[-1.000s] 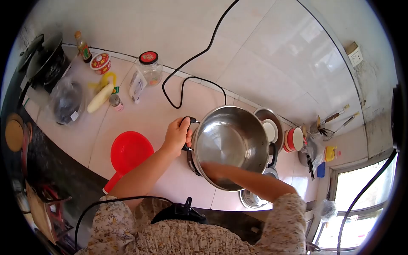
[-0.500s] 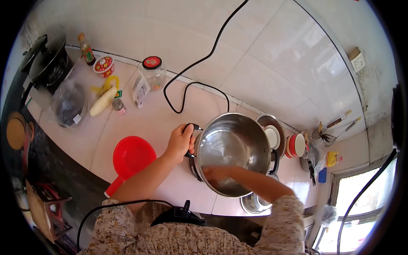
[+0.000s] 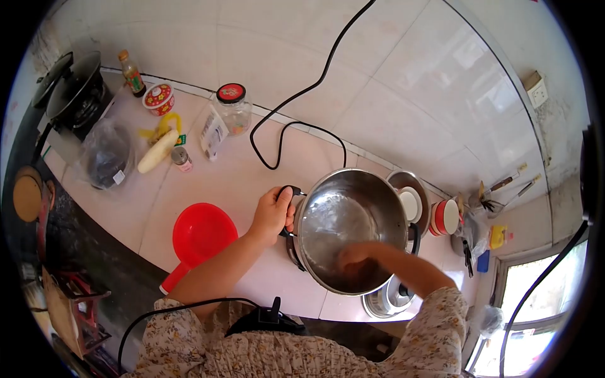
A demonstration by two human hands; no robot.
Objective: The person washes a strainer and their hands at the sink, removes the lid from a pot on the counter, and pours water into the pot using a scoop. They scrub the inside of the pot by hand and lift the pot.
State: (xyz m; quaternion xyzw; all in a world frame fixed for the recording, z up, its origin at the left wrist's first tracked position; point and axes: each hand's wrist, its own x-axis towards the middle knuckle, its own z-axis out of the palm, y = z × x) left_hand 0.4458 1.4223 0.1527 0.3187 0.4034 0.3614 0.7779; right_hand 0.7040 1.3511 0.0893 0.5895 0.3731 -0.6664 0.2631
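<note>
A large steel pot (image 3: 343, 214) with black side handles stands on a dark base on the counter, tilted slightly toward me. My left hand (image 3: 275, 215) is wrapped round its left handle. Inside the pot, low on the right, is my right hand (image 3: 360, 257), blurred, with its fingers down near the bottom; what they hold, if anything, is hidden. A red plastic ladle (image 3: 203, 234) lies left of my left forearm. Behind the pot's right side is a steel bowl (image 3: 423, 183) with white dishes in it, and a steel lid (image 3: 387, 301) lies partly under its front right edge.
At the back left stand a glass jar (image 3: 234, 120), a packet (image 3: 214, 133), a small shaker (image 3: 181, 159), a pale long vegetable (image 3: 157, 152), a bagged dark object (image 3: 108, 157) and a bottle (image 3: 132, 75). A black cable (image 3: 296, 94) hangs behind the pot. Red-and-white bowls (image 3: 446, 217) stand right.
My right hand has moved from the pot's left front toward its right front, inside. My left hand keeps its hold on the handle. The view has shifted slightly.
</note>
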